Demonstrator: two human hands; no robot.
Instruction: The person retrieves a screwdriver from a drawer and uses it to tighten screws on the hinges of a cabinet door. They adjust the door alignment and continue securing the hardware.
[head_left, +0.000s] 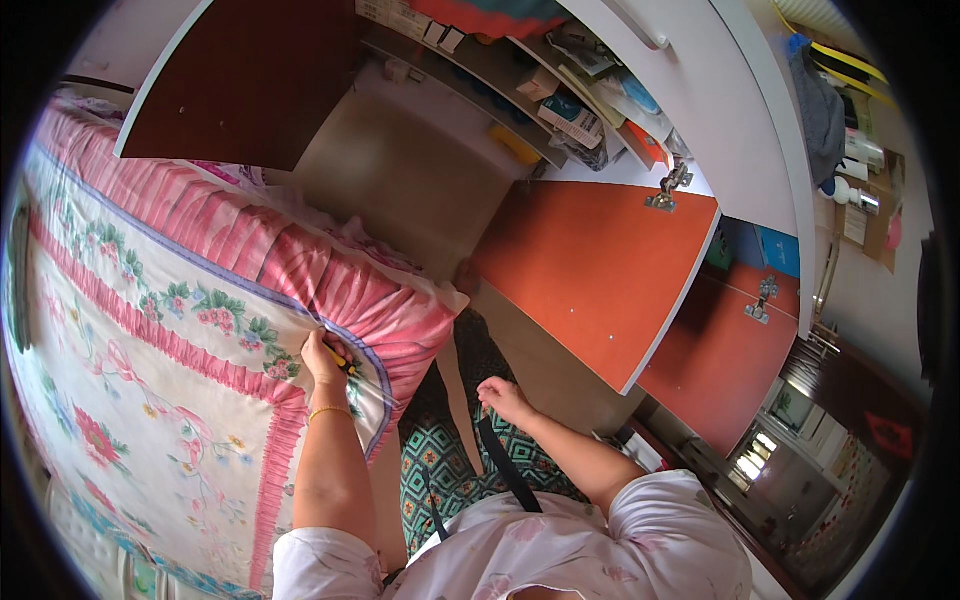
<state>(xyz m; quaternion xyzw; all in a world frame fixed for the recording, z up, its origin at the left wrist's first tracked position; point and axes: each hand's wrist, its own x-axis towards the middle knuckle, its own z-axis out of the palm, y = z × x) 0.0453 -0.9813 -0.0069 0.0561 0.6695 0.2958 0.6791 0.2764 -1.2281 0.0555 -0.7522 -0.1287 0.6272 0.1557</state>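
Note:
My left hand [324, 362] rests at the corner of the bed, its fingers curled round a small yellow-and-black tool [346, 366]; most of the tool is hidden, so its exact kind does not show. Beneath that hand lies a floral bedspread [200, 360] with a pink gathered border. In front of my body, over my patterned trousers, my right hand [507, 400] is held with fingertips drawn together. Whatever may be between them is too small to make out. Ahead, an orange cabinet door [590, 280] stands swung out, a metal hinge [668, 188] showing at its upper corner.
A second orange door [715, 350] hangs open at the right, with its own hinge [762, 300]. Shelves [470, 70] hold boxes and bags. A dark brown door panel [240, 80] juts over the bed at upper left. A dark glossy surface [830, 480] lies at lower right.

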